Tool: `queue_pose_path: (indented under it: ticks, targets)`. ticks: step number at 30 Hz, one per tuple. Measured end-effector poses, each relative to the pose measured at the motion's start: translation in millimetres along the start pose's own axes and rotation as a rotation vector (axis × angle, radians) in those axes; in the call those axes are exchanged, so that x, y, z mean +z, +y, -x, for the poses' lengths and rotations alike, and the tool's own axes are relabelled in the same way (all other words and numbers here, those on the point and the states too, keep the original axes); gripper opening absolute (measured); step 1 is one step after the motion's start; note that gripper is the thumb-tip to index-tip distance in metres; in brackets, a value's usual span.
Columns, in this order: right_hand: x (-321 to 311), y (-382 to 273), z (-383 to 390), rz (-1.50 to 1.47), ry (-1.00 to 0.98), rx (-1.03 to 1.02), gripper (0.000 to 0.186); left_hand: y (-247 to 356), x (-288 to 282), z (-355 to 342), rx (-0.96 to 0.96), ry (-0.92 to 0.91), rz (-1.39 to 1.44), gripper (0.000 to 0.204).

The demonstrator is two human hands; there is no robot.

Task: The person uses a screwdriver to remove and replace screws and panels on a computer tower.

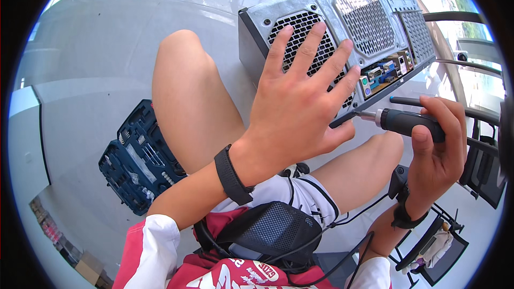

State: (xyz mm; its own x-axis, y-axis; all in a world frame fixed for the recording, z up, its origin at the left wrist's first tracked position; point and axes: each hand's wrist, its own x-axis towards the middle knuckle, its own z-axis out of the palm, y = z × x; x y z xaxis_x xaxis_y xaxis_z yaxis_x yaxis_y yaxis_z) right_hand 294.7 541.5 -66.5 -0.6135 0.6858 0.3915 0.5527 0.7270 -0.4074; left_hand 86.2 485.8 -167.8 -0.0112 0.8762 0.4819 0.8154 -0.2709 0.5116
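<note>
Against the silver-and-black metal computer case (369, 27) ahead, the splayed left hand (302, 99) rests empty; the right hand (441, 147) curls around a dark-grey, silver-nosed screwdriver (401, 121) near its edge: seemingly screw work, next needing steady alignment.

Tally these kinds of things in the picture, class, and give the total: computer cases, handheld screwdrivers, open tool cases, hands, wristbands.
Grey metal computer case with perforated grilles: 1
Dark-handled screwdriver with a metal shaft: 1
Open dark-blue tool case: 1
Bare hands, left hand and right hand: 2
Black wristbands, left wristband and right wristband: 2
Total: 7
</note>
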Motion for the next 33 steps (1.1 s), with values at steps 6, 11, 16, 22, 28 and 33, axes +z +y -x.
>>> queue_pose_path:
  ticks: [6,11,16,22,28,33]
  targets:
    - [-6,-8,-1,-0.122,-0.036,0.057,0.042,-1,0,0,0.005,-0.001,0.003,0.053]
    - [2,-5,13,-0.236,0.145,0.157,0.038,0,-1,-1,0.0,-0.009,0.009,0.053]
    - [3,-6,3,-0.086,0.095,0.16,0.04,1,-4,-1,-0.039,-0.047,-0.057,0.053]
    - [-4,-12,0,-0.235,0.048,0.239,0.047,1,-1,-2,-0.008,-0.005,0.023,0.053]
    - [10,14,-6,-0.433,-0.342,0.29,0.049,-3,-3,3,-0.013,-0.006,0.021,0.056]
    - [20,2,-3,-0.404,-0.277,0.424,0.035,-2,-2,2,-0.011,-0.003,0.044,0.056]
